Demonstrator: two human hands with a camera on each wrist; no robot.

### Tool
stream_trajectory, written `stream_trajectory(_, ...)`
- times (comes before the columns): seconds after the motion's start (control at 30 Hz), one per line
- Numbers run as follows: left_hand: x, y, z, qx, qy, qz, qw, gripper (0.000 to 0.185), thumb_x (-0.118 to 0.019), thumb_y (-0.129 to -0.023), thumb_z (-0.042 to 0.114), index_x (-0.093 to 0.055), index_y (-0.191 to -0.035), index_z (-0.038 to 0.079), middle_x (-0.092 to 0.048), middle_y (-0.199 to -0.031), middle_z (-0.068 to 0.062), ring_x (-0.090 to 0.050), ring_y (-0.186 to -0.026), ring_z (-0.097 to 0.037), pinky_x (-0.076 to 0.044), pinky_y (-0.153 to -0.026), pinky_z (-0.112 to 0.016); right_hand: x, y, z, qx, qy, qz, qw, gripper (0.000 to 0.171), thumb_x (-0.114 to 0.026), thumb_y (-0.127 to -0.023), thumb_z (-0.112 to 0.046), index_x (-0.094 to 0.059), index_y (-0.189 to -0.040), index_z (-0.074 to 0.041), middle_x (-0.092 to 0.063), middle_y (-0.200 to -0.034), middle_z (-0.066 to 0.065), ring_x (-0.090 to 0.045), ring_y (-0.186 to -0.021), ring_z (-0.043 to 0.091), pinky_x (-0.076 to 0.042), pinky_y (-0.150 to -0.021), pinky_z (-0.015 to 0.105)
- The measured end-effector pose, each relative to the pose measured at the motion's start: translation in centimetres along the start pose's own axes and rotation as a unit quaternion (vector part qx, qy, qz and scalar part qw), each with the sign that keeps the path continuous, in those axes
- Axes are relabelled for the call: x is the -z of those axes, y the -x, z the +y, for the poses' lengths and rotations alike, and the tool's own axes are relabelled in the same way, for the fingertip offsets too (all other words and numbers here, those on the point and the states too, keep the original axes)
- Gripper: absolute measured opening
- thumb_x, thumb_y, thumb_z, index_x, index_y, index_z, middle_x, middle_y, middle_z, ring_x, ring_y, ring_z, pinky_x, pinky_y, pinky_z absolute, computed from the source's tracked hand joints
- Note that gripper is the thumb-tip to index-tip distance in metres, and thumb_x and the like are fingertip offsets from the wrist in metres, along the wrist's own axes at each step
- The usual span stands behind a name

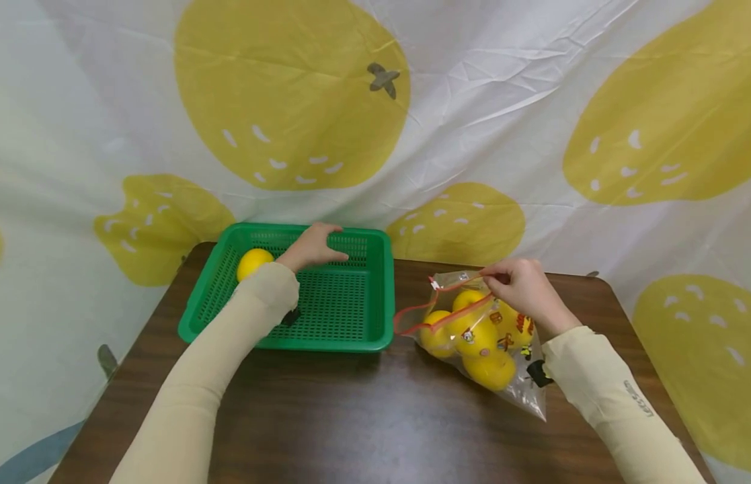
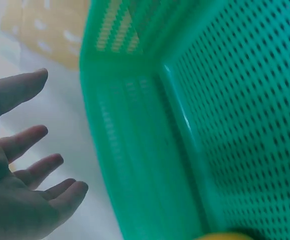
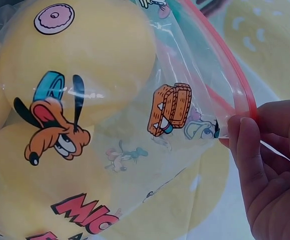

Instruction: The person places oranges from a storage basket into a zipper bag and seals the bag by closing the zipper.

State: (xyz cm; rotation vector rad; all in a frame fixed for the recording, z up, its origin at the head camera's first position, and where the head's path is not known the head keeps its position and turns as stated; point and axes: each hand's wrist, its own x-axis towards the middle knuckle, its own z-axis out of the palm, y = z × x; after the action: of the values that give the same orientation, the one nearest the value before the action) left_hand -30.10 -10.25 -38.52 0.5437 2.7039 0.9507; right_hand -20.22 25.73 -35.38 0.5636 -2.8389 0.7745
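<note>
My left hand (image 1: 314, 247) hovers over the back of a green plastic basket (image 1: 388, 296), thumb and fingers spread and nothing held. In the left wrist view those fingers stand apart from the basket wall (image 2: 129, 150). One yellow ball-like fruit (image 1: 254, 263) lies at the basket's left side, partly behind my forearm. My right hand (image 1: 523, 289) pinches the upper corner of a clear zip bag (image 1: 526, 396) with a red seal and cartoon prints. The bag's mouth gapes toward the basket. Inside it are several yellow round fruits (image 1: 493, 370), seen large through the plastic in the right wrist view.
Basket and bag stand side by side on a dark brown wooden table (image 1: 351, 417), near its back edge. Behind it hangs a white cloth (image 1: 472, 121) printed with big yellow fruits. A small black object (image 1: 292, 316) shows at my left sleeve.
</note>
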Motion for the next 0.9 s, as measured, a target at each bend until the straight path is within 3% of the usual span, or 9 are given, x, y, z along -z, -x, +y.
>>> stream_trajectory(0.23, 1.4, 0.9, -3.2, 0.075, -0.030, 0.036, 0.9961, 0.066, -0.064, -0.083, 0.026, -0.036, -0.137, 0.000, -0.033, -0.140, -0.023, -0.027, -0.129, -0.039, -0.031, -0.100, -0.052, 0.2, 0.1, 0.0, 0.002, -0.001, -0.008, 1.000, 0.015, -0.058, -0.084, -0.002, -0.070, -0.093, 0.004, -0.068, -0.079, 0.015, -0.051, -0.052, 0.011, -0.043, -0.047, 0.025)
stream_trajectory(0.37, 2.1, 1.3, -4.6, 0.115, -0.042, 0.052, 0.9911, 0.066, -0.062, -0.084, 0.026, -0.034, -0.137, -0.001, -0.027, -0.141, -0.027, -0.021, -0.129, -0.044, -0.024, -0.102, -0.057, 0.2, 0.1, 0.0, -0.007, -0.002, -0.016, 1.000, 0.017, -0.057, -0.084, -0.003, -0.069, -0.094, 0.003, -0.068, -0.081, 0.015, -0.050, -0.052, 0.012, -0.042, -0.047, 0.025)
stream_trajectory(0.5, 2.4, 1.8, -5.9, 0.155, -0.058, 0.056, 0.9847, 0.066, -0.061, -0.085, 0.026, -0.032, -0.138, -0.002, -0.022, -0.140, -0.031, -0.016, -0.128, -0.049, -0.019, -0.102, -0.059, 0.4, 0.2, 0.0, -0.009, -0.002, -0.016, 1.000, 0.017, -0.057, -0.085, -0.004, -0.069, -0.095, 0.003, -0.068, -0.081, 0.016, -0.049, -0.051, 0.012, -0.042, -0.047, 0.025)
stream_trajectory(0.6, 2.3, 2.2, -6.7, 0.182, -0.056, 0.056, 0.9800, 0.068, -0.061, -0.085, 0.026, -0.031, -0.139, -0.001, -0.020, -0.140, -0.032, -0.015, -0.127, -0.052, -0.023, -0.101, -0.058, 0.4, 0.3, -0.1, -0.008, -0.004, -0.016, 1.000, 0.017, -0.057, -0.085, -0.004, -0.069, -0.094, 0.003, -0.068, -0.080, 0.015, -0.049, -0.050, 0.012, -0.042, -0.046, 0.025)
stream_trajectory(0.9, 2.5, 3.2, -8.3, 0.228, -0.042, 0.057, 0.9712, 0.072, -0.060, -0.085, 0.026, -0.025, -0.141, -0.002, -0.015, -0.140, -0.034, -0.018, -0.123, -0.054, -0.028, -0.097, -0.059, 0.3, 0.6, -0.2, -0.005, -0.006, -0.012, 1.000, 0.017, -0.057, -0.085, -0.003, -0.069, -0.094, 0.004, -0.067, -0.078, 0.015, -0.048, -0.049, 0.012, -0.041, -0.045, 0.025)
